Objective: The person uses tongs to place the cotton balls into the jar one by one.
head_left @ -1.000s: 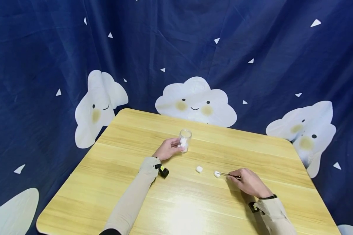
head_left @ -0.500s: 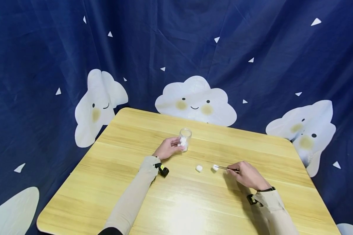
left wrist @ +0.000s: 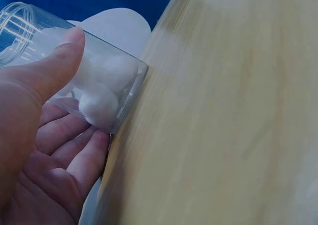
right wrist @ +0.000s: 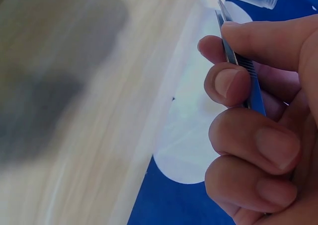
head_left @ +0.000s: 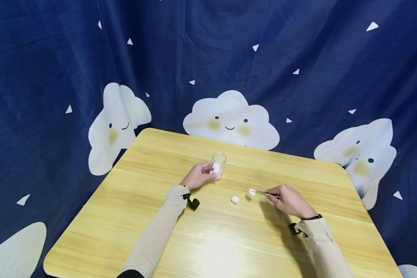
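Note:
My left hand (head_left: 197, 177) grips a clear, lidless jar (head_left: 219, 158) standing on the table, thumb on one side and fingers on the other. White cotton balls (left wrist: 98, 105) lie inside the jar, as the left wrist view shows. In my right hand (head_left: 289, 201), thumb and fingers pinch a pair of metal tweezers (right wrist: 230, 50). The tips hold one cotton ball (head_left: 252, 192) above the table, its shadow just below it. Another cotton ball (head_left: 234, 199) rests on the tabletop between my two hands.
The light wooden table (head_left: 125, 216) has rounded corners, and a bright glare marks its front middle. A dark blue curtain (head_left: 173, 50) with white clouds and small triangles hangs behind it.
My right hand has moved left and away from me, lifting the cotton ball in the tweezers off the table. The left hand and jar stay in place.

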